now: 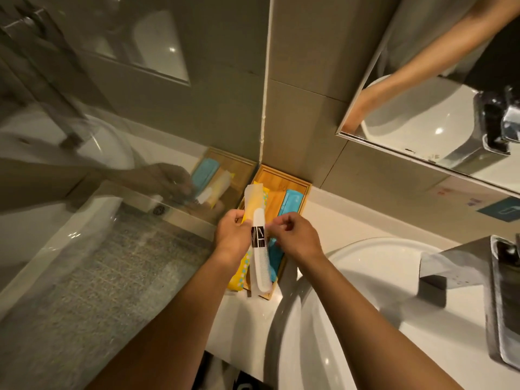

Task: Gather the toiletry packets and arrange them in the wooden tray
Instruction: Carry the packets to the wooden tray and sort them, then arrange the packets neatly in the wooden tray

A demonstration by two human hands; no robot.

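**Packets over the bamboo tray**

We see a rectangular light-brown wooden tray (pixel 277 175) set in the corner where the white counter meets the tiled wall and glass panel. Inside it, along the right side, lies a flat turquoise packet (pixel 289 205), lengthwise. Above the tray's left half, a long clear-white sleeve holding a white comb (pixel 260 266), banded with a black label, stands lengthwise, its lower end past the tray's near rim. Beside it, further left, a yellow packet with pale dots (pixel 239 277) overhangs the near left edge.
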